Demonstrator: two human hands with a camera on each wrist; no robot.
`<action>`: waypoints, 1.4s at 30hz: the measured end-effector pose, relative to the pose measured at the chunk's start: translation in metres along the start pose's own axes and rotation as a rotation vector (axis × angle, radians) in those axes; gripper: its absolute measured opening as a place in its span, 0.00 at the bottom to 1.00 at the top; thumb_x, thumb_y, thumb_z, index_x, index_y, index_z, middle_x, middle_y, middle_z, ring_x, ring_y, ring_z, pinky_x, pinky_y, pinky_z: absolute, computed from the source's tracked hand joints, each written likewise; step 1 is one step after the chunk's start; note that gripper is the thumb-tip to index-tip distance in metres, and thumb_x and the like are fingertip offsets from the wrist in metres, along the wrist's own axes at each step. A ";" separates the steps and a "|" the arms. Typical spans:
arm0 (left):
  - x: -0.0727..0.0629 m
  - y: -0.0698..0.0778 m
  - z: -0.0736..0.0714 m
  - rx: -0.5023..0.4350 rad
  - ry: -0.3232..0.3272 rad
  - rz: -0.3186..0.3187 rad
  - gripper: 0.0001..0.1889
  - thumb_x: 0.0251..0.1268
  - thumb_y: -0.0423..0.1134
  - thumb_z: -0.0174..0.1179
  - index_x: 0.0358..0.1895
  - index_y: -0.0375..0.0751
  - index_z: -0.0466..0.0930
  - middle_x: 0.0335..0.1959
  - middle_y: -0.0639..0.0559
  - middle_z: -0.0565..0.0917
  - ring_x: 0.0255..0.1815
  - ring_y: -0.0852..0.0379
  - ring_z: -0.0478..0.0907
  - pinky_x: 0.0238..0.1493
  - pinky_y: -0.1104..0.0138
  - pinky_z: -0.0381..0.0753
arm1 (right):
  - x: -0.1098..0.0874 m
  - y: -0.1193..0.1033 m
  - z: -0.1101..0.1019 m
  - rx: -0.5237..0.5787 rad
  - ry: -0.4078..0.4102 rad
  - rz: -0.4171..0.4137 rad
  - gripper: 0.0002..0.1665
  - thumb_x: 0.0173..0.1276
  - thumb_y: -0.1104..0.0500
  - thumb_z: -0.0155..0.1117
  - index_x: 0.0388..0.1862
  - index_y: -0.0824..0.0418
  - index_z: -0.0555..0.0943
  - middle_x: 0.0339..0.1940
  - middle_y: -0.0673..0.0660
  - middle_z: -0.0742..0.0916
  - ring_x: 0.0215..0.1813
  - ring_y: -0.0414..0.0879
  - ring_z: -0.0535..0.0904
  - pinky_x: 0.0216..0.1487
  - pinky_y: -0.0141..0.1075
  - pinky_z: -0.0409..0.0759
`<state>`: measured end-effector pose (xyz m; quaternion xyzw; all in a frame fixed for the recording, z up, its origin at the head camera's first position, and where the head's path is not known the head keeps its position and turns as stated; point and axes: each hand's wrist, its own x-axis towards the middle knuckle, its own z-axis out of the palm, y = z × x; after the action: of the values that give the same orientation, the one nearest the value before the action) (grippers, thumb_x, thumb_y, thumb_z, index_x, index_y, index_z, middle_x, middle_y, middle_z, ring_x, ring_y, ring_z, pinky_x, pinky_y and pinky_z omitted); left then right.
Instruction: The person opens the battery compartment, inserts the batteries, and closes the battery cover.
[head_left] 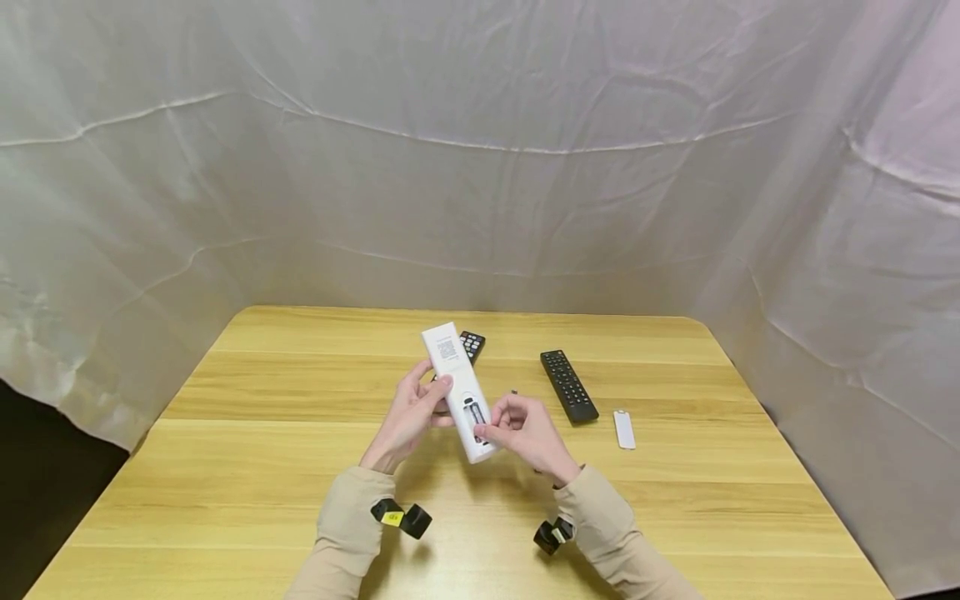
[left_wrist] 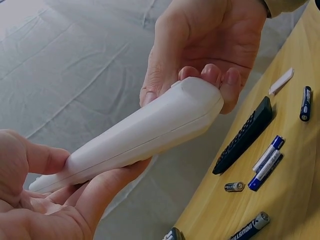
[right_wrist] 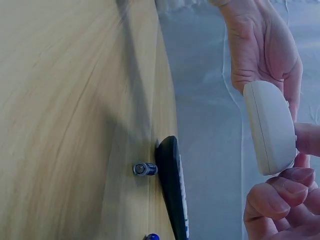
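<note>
A white remote control [head_left: 459,379] is held above the table, its back turned up and its battery compartment uncovered. Batteries [head_left: 474,417] lie inside that compartment. My left hand [head_left: 411,412] grips the remote along its side, thumb on the back and fingers underneath. At the lower end, my right hand [head_left: 528,433] has its thumb over the compartment and its curled fingers against the remote's edge. In the left wrist view the remote's smooth casing [left_wrist: 145,127] hides the compartment. The right wrist view shows its rounded end [right_wrist: 270,127] between both hands.
A black remote [head_left: 570,387] lies right of the hands, beside a white battery cover [head_left: 624,429]. Another dark remote [head_left: 472,343] is partly hidden behind the white one. Several loose batteries lie on the table, including a blue-and-white battery [left_wrist: 265,171] and a dark battery [left_wrist: 305,103].
</note>
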<state>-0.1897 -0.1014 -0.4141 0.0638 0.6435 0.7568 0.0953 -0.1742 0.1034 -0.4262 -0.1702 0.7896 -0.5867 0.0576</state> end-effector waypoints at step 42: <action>0.000 0.000 0.001 0.008 0.020 0.003 0.26 0.80 0.32 0.44 0.76 0.35 0.55 0.54 0.23 0.82 0.40 0.51 0.89 0.37 0.64 0.92 | -0.009 0.026 -0.073 -0.713 -0.388 0.176 0.17 0.45 0.62 0.82 0.28 0.55 0.80 0.27 0.50 0.83 0.38 0.45 0.71 0.41 0.37 0.70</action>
<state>-0.1891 -0.1008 -0.4145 0.0574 0.6475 0.7549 0.0874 -0.1925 0.1788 -0.4300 -0.2188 0.9294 -0.2265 0.1926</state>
